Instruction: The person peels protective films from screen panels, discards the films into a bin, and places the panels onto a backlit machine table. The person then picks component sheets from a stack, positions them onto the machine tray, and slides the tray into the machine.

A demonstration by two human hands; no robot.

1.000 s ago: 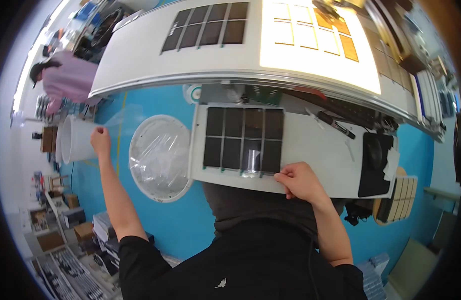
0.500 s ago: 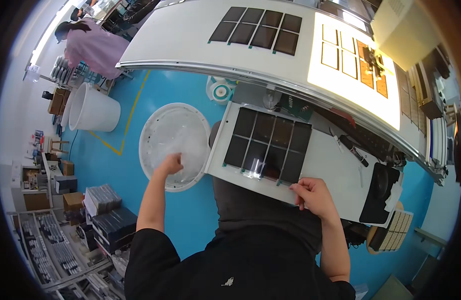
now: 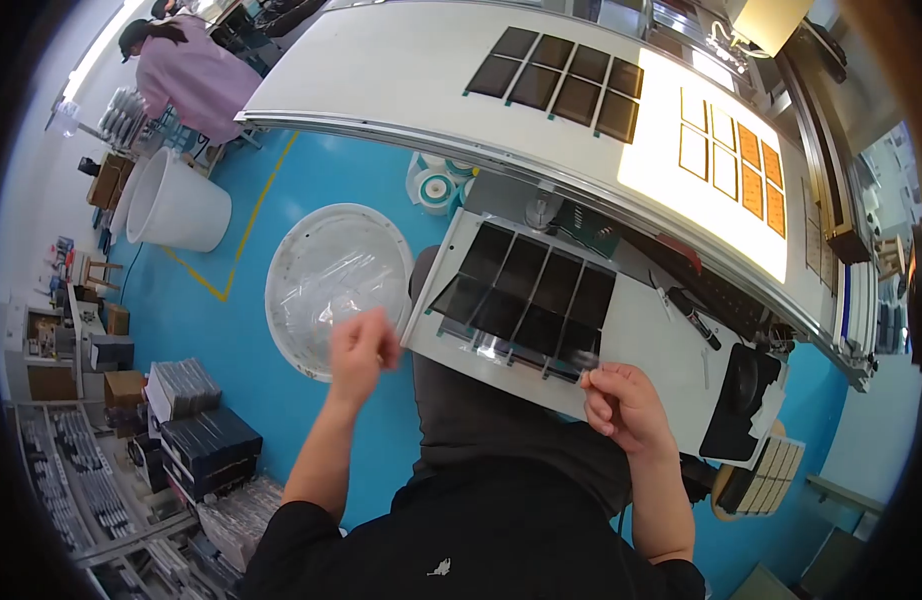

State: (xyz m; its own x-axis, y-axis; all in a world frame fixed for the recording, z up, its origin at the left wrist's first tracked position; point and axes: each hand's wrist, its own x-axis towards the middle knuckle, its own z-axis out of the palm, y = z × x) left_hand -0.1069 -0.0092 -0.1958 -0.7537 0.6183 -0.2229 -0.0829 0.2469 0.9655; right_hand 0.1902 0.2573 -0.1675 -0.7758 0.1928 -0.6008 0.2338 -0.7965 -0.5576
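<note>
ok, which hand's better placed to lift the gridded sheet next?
Right, I'd say: the right hand is at the near right corner of the gridded sheet, seemingly pinching it. The left hand is blurred, apart from the sheet, seen against the white bin.

The dark panel looks smooth and glossy; the clear film crinkled, shiny plastic; the shirt matt cloth
</note>
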